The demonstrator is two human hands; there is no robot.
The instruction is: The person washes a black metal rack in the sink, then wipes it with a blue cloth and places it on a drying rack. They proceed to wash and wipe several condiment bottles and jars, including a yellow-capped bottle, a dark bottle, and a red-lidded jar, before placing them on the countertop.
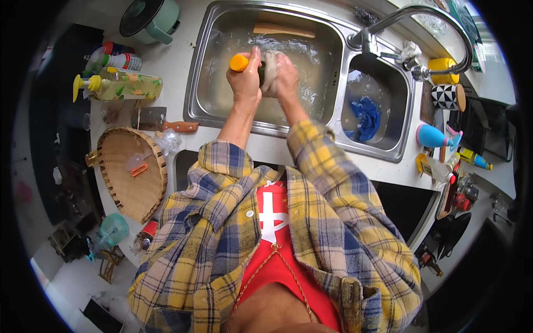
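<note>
Over the large basin of a stainless steel sink (195, 83), my left hand (245, 83) grips a bottle-like thing with an orange cap (238, 63). Its dark body (261, 73) shows only as a strip between my hands, so I cannot tell exactly what it is. My right hand (287, 77) holds a wet, off-white cloth (271, 73) against that body. Cloudy water (308, 100) stands in the basin beneath. A wooden piece (285, 30), perhaps a board or handle, lies partly in the water by the far wall.
In the small right basin a blue cloth (366, 118) lies in water, below the curved faucet (416, 10). A cleaver (166, 123) rests left of the sink, near a woven basket (129, 191) and a yellow pump bottle (125, 85). A green pot (150, 21) stands far left; a blue spray bottle (433, 136) lies right.
</note>
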